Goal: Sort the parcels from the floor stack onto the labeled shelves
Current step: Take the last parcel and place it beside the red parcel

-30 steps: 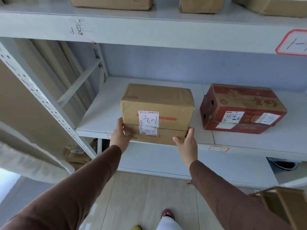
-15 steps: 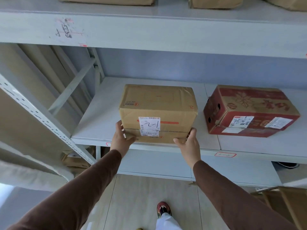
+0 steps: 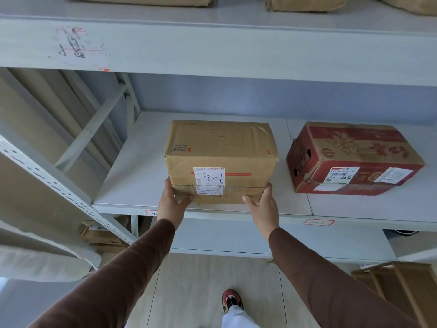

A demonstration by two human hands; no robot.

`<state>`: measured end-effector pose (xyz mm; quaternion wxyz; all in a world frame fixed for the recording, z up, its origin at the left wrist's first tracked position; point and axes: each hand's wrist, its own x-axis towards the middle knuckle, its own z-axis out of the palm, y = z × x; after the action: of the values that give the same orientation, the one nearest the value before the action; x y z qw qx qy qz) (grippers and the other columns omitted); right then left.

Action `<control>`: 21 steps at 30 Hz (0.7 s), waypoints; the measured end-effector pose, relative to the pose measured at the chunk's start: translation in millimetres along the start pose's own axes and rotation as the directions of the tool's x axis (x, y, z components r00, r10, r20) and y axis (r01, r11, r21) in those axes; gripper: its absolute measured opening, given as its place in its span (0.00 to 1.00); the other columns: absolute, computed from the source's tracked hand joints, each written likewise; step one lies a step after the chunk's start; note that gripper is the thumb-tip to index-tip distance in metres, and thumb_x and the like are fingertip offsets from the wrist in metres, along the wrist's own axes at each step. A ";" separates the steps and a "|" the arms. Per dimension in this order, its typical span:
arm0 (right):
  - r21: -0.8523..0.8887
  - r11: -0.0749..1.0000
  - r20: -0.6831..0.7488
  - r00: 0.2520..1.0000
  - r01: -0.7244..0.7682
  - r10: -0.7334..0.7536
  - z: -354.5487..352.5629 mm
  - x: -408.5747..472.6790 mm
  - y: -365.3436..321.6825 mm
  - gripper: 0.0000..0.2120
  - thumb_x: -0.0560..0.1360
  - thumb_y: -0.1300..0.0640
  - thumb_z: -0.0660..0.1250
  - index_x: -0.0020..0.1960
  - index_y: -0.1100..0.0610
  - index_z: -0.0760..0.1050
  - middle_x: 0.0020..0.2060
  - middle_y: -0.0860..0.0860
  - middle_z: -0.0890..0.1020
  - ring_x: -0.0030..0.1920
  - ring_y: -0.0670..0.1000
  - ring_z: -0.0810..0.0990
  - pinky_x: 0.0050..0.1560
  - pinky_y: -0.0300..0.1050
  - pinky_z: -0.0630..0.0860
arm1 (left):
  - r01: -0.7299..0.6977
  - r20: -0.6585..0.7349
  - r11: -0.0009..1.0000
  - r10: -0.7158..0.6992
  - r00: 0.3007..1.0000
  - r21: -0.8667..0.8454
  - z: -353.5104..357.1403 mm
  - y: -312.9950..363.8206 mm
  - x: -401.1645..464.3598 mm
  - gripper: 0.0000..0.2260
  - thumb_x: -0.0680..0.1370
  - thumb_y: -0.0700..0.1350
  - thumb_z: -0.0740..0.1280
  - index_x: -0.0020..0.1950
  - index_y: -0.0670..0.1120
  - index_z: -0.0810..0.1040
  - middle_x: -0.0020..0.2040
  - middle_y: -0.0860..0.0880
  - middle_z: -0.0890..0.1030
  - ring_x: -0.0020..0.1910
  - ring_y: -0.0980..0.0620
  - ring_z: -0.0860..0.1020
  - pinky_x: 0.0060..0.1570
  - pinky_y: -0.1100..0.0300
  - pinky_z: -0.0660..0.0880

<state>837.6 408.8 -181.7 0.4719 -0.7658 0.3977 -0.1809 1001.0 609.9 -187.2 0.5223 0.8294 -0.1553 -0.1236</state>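
A brown cardboard parcel [image 3: 221, 152] with a handwritten white label lies on top of a flatter brown parcel [image 3: 234, 194], both resting on the grey middle shelf [image 3: 132, 185]. My left hand [image 3: 171, 201] grips the lower parcel's front left corner. My right hand [image 3: 262, 203] holds its front right corner. A red shelf tag [image 3: 319, 222] is stuck on the shelf's front edge, right of my hands.
A red printed carton [image 3: 352, 157] lies on the same shelf to the right. Several brown parcels [image 3: 305, 3] sit on the upper shelf. A slanted perforated upright [image 3: 59, 188] stands at the left. Flattened cardboard [image 3: 399, 287] leans at lower right. My shoe [image 3: 231, 301] is on the tiled floor.
The two stacked parcels have slid further back onto the shelf, and both hands have followed them while still holding the lower one.
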 end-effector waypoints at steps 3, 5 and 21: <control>0.005 1.000 -0.008 1.000 0.003 -0.003 3.1 12.7 -6.1 0.28 0.77 0.55 0.72 0.71 0.52 0.62 0.63 0.52 0.81 0.62 0.57 0.80 0.63 0.52 0.77 | 0.006 -0.002 1.000 -0.006 1.000 0.000 1.8 2.9 12.4 0.30 0.74 0.40 0.74 0.71 0.52 0.63 0.58 0.49 0.79 0.55 0.47 0.77 0.54 0.52 0.77; 0.006 1.000 -0.007 1.000 0.004 -0.004 5.4 21.6 -10.1 0.27 0.77 0.56 0.73 0.70 0.53 0.63 0.63 0.52 0.81 0.62 0.57 0.80 0.63 0.52 0.77 | 0.009 -0.006 1.000 -0.009 1.000 0.012 3.0 5.5 21.3 0.30 0.75 0.40 0.74 0.71 0.52 0.63 0.58 0.50 0.79 0.55 0.47 0.77 0.54 0.52 0.77; -0.067 0.998 -0.010 1.000 -0.005 0.004 12.8 57.6 -23.3 0.26 0.78 0.55 0.72 0.70 0.55 0.63 0.66 0.54 0.79 0.65 0.59 0.79 0.65 0.52 0.76 | 0.021 0.009 0.998 -0.022 1.000 0.066 7.6 13.3 62.8 0.30 0.76 0.40 0.73 0.73 0.49 0.62 0.60 0.48 0.78 0.58 0.44 0.77 0.59 0.44 0.78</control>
<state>891.7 376.8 -173.4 0.4445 -0.7793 0.4077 -0.1703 1054.3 573.9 -181.1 0.4923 0.8473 -0.1530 -0.1279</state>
